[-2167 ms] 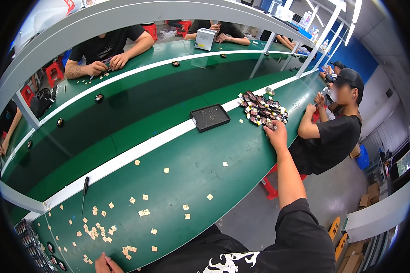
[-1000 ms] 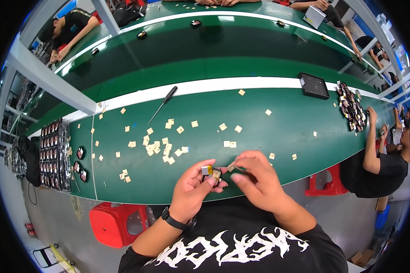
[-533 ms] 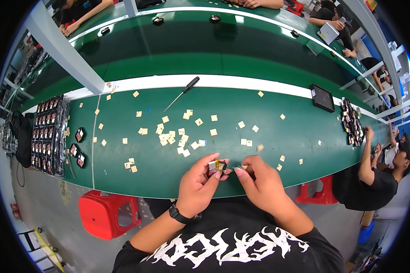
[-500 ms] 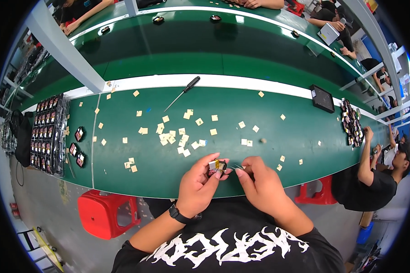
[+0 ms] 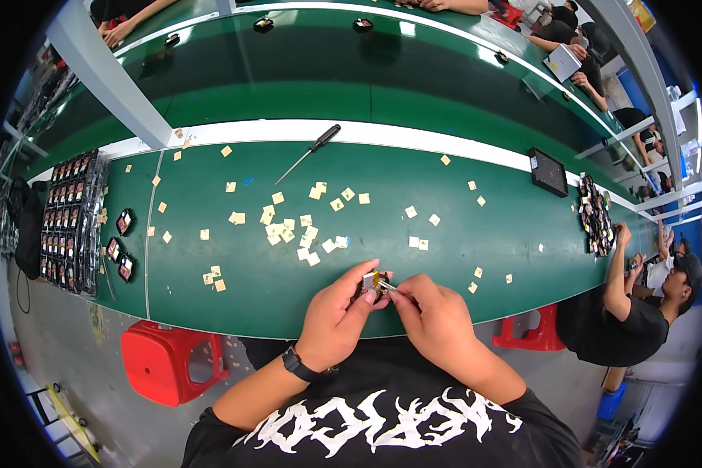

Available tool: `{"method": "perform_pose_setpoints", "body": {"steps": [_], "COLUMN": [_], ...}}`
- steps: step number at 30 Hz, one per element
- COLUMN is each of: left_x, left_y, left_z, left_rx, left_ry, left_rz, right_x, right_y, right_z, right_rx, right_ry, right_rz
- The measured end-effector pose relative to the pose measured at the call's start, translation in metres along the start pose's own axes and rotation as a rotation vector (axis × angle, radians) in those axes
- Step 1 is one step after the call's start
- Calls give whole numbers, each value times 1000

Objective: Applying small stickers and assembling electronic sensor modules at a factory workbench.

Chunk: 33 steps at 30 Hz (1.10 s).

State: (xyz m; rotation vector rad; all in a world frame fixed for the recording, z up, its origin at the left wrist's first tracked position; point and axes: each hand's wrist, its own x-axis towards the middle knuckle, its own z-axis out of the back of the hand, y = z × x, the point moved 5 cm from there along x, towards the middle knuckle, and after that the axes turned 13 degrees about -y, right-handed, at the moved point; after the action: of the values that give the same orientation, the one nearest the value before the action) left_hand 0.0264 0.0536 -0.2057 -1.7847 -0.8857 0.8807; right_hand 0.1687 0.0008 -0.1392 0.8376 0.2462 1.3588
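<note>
My left hand [image 5: 334,316], with a black watch on its wrist, is closed around a small black electronic assembly [image 5: 381,295] with a silver block and a yellow piece on it. In my right hand [image 5: 437,316] a pair of thin metal tweezers [image 5: 387,286] is pinched between thumb and fingers. Its tips reach the assembly, though the exact contact point is too small to make out. Both hands are over the near edge of the green bench [image 5: 382,316]. Beyond them lie many small cream paper squares [image 5: 287,226].
A black screwdriver [image 5: 312,150] lies near the white ledge. At left are a tray of black units [image 5: 70,222] and several loose units [image 5: 120,259]. On the right are a black box [image 5: 548,171], a pile of units [image 5: 595,214] and a co-worker [image 5: 628,312]. Red stools [image 5: 160,363] stand below.
My right hand has moved left, bringing the tweezers from beside the assembly onto it. The view has shifted slightly, and my left hand keeps its hold.
</note>
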Motion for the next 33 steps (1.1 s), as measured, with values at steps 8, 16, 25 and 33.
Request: {"method": "perform_pose_setpoints", "body": {"steps": [8,16,25,33], "left_x": [1,-6,-4,-5], "left_y": [0,-7,-2,2], "left_z": [-3,-5,-6,-6], "left_rx": [-154,153,45,100], "left_ry": [-7,-78,-160,-73], "left_rz": [124,0,-69,-22], "right_x": [-8,26,-3,1], "right_y": [-27,-1,-28,-23], "right_z": [3,-3,-7,-6], "right_rx": [479,129,435,395], "right_ry": [-19,143,85,20], "right_rz": [-430,129,-371,-269]}}
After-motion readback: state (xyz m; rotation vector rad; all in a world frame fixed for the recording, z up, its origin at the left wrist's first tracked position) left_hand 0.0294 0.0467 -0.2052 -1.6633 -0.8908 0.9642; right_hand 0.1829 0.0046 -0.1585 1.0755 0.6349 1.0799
